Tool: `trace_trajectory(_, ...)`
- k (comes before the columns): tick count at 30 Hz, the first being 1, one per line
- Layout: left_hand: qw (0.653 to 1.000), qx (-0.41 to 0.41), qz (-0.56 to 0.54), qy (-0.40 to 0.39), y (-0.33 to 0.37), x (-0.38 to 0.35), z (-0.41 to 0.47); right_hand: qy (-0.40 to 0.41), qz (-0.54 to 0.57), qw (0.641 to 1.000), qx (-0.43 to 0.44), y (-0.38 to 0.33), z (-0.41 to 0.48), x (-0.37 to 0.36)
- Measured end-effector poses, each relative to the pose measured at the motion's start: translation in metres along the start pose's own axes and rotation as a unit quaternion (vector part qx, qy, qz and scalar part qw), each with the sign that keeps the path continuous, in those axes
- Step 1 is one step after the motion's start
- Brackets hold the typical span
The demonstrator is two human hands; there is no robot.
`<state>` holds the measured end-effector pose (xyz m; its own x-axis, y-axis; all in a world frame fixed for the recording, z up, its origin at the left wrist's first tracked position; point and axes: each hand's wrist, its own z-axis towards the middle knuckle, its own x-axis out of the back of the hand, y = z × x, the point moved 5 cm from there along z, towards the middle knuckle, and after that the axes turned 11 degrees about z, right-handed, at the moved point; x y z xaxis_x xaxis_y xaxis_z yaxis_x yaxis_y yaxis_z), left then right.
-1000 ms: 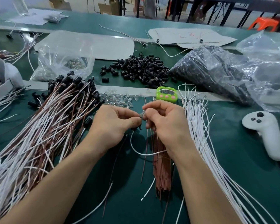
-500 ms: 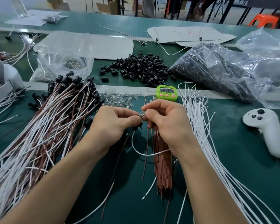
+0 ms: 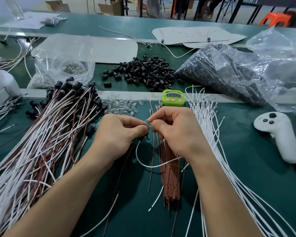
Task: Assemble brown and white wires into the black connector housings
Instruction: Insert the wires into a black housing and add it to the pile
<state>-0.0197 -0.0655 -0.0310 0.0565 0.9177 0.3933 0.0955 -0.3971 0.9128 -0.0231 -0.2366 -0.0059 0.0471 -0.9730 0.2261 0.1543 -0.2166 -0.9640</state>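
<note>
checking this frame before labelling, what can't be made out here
Head view only:
- black connector housing: mostly hidden under the left hand; only a sliver shows.
- clear part pinched by the right hand: too small to identify.
- green timer: digits too blurred to read.
- wire pile: cut off by the left and bottom edges.

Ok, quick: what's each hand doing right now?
Left hand: closed, pinching the black connector housing.
Right hand: closed, pinching a small clear part at the housing.
</note>
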Motion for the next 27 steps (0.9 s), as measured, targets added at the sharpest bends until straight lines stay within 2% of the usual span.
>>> trace_trajectory(15,1.0,-0.018,0.019,0.002,0.0025,-0.0044,-0.002,-0.025,-0.029,0.999,-0.012,0.0019,0.0023,0.0037)
trace_trajectory(27,1.0,-0.01,0.003,0.014,0.0039,-0.008,-0.0058,-0.03,-0.011,0.999,-0.029,0.0041,0.0026,0.0061)
